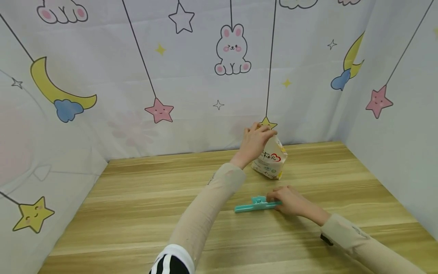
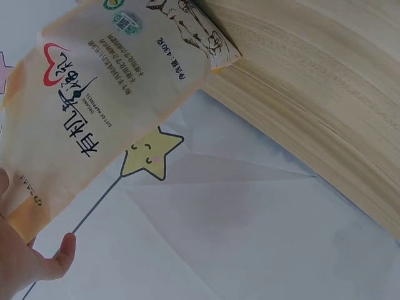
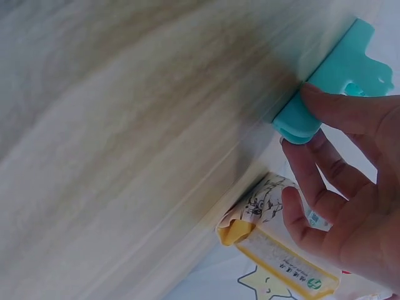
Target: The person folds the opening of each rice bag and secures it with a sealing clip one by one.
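Note:
A white and yellow printed bag (image 1: 268, 161) (image 2: 119, 94) (image 3: 284, 250) stands on the table near the back wall. My left hand (image 1: 254, 140) (image 2: 28, 262) is at its top, fingers bent over the upper edge; the thumb stands out to one side in the left wrist view. Nearer to me, a long turquoise clip (image 1: 251, 207) (image 3: 337, 72) lies across the wood. My right hand (image 1: 291, 201) (image 3: 362, 206) pinches the clip's right end between thumb and forefinger, the other fingers loosely bent beneath it.
The wood-grain table (image 1: 154, 198) (image 2: 312, 75) (image 3: 125, 156) meets a pale curtain (image 1: 198, 87) printed with stars, moons and rabbits at the back. Similar cloth hangs along both sides. A small dark object (image 1: 326, 239) shows beneath the right sleeve.

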`<state>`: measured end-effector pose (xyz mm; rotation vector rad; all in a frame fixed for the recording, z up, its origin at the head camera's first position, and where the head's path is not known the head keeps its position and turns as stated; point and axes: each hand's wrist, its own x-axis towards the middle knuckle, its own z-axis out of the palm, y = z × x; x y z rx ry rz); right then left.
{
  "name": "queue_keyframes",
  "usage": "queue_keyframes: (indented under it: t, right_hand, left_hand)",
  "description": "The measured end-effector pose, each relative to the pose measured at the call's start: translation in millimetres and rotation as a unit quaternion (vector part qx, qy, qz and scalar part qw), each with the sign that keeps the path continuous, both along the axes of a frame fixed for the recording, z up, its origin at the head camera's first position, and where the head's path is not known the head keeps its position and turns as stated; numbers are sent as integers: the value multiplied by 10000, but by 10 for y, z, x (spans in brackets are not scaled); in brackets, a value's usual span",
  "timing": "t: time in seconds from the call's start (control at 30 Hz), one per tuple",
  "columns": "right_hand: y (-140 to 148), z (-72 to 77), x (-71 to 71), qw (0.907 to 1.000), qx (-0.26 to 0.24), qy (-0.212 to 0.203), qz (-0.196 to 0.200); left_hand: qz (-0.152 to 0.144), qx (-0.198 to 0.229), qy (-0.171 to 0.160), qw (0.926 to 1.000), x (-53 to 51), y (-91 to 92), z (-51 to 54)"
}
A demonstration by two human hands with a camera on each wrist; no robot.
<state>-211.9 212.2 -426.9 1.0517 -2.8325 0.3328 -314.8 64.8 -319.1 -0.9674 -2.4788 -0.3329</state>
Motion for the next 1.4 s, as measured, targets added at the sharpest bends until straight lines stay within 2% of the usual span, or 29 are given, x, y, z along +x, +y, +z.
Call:
queue_keyframes:
  t: [0.23,0.6,0.83,1.27,1.4]
  right_hand:
    - [52,-8,20,9998,-161,-80,-6]
    - [140,16,79,9998,-141,-67,-98]
    - [224,36,100,9983,-297,-278,-422]
    - [272,65,99,9961,-473,-163,-731]
    - [271,87,110,9938,-669,-365,-805]
  left_hand:
    - [32,-27,91,9999,-2,-2,-6]
    - [30,-41,112,9999,3,4,-4]
    - [16,-23,178,9998,4,11,-13]
    - [20,33,122,9999,-11,6,-30]
    - [14,45,118,9999,-9,2,-30]
